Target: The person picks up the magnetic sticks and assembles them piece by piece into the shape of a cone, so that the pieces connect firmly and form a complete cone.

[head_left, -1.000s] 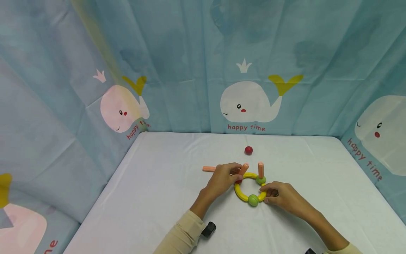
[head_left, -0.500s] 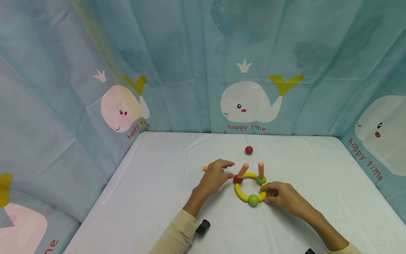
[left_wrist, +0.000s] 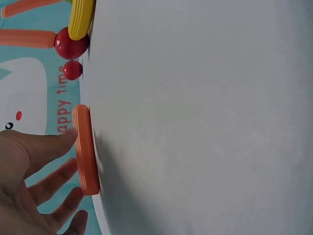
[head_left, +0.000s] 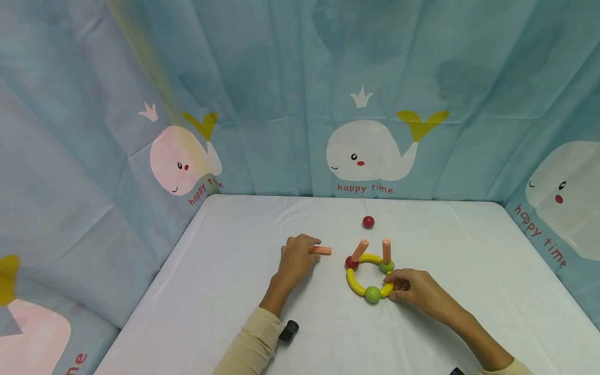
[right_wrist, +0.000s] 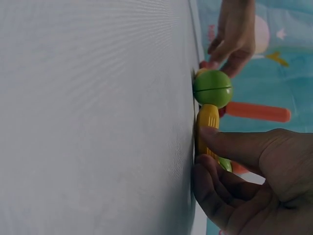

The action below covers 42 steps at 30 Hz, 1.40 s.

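On the white tabletop lies a ring of yellow curved rods (head_left: 356, 284) joined by a red ball (head_left: 351, 262) and green balls (head_left: 372, 295). Two orange ribbed sticks stand up from it, one tilted stick (head_left: 360, 251) in the red ball and one upright stick (head_left: 386, 251) in the far green ball. My right hand (head_left: 417, 292) pinches the yellow rod (right_wrist: 208, 117) on the ring's right side between thumb and fingers. Left of the ring, my left hand (head_left: 297, 260) is over a loose orange stick (left_wrist: 85, 149), its thumb and spread fingers beside it, not curled round it.
Behind the ring sits a loose red ball (head_left: 368, 222) on the white tablecloth (head_left: 211, 291). A blue curtain (head_left: 281, 104) with whale prints hangs at the back and along both sides of the table.
My left hand has let go of the tilted orange stick at the red ball and moved left to the loose orange stick. My right hand stays on the ring.
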Available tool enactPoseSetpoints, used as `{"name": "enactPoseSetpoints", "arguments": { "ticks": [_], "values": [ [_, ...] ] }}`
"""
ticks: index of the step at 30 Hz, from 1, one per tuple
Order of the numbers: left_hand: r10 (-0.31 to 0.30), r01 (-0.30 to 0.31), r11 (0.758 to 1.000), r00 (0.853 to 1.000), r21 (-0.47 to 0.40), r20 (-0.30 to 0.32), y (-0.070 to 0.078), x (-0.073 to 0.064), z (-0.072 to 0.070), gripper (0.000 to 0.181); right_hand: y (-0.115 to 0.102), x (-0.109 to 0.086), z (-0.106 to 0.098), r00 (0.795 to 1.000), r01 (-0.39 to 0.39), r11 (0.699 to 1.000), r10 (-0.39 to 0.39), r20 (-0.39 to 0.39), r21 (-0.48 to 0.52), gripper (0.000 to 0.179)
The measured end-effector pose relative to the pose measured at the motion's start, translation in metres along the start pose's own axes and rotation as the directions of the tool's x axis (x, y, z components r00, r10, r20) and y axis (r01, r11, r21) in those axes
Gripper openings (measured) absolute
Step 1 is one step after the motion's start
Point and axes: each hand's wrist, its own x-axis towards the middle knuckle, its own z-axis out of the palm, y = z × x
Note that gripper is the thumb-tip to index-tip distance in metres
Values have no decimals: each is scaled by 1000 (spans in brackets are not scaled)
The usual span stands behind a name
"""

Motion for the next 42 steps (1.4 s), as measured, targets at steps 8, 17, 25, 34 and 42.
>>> {"name": "enactPoseSetpoints", "arguments": {
  "ticks": [8, 17, 25, 34, 42],
  "values": [
    [-31, 31, 999, 999, 21, 24, -8, 3, -1, 34, -3, 1, 3, 1000, -3, 1000, 3, 12, 7, 23],
    [-41, 37, 997, 997, 67, 66, -8, 5, -2, 27, -6, 3, 5, 1000, -24, 1000, 24, 16, -12, 24],
    [-57, 57, 998, 993, 6, 102, -5, 4, -3, 25, -5, 2, -2, 999, -50, 997, 50, 3, -53, 36],
    [-12, 21, 995, 995, -97, 99, 3, 0, -4, 25, -3, 4, -3, 1000, -20, 994, 19, -10, -111, 34],
    [53, -33, 978, 994, -206, 91, 19, -6, -10, 27, -2, 7, 0, 999, -35, 997, 35, -13, -73, 28]
  ]
}}
